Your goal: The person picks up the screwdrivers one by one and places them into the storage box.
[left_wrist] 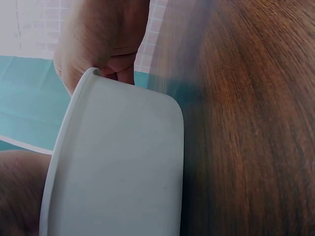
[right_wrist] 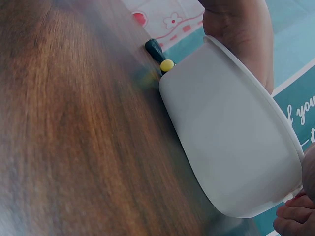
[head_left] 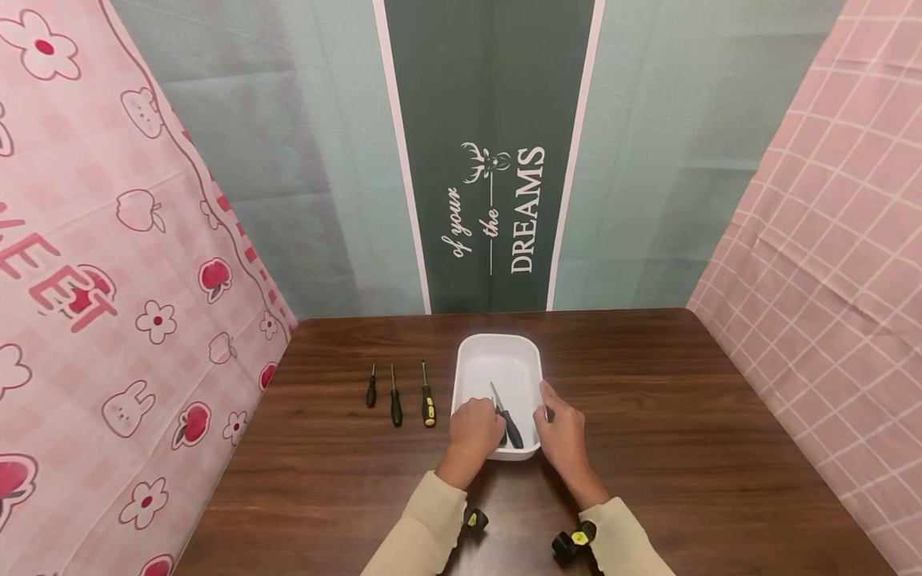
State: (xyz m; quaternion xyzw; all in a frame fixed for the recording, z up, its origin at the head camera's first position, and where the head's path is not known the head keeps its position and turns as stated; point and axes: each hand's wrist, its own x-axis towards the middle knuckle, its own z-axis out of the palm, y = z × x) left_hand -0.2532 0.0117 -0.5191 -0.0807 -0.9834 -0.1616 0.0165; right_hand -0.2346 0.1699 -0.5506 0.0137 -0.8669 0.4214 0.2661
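Note:
A white tray (head_left: 497, 352) stands on the table, holding a black-handled tool (head_left: 513, 430) with a thin metal blade. Over its left wall reaches my left hand (head_left: 477, 428), fingers curled down around a second dark-handled tool (head_left: 503, 439); the fingertips are hidden. My right hand (head_left: 565, 432) grips the tray's right wall, thumb near the rim. In the left wrist view, the right hand (left_wrist: 106, 39) shows beyond the tray's outer wall (left_wrist: 118, 157). The right wrist view has the left hand (right_wrist: 238, 24) across the far rim.
Left of the tray, three screwdrivers lie side by side on the wooden table (head_left: 346, 488): a short black one (head_left: 370, 392), a longer black one (head_left: 396, 406) and a black-and-yellow one (head_left: 428, 404). Patterned curtains (head_left: 814, 240) surround the table's back and sides.

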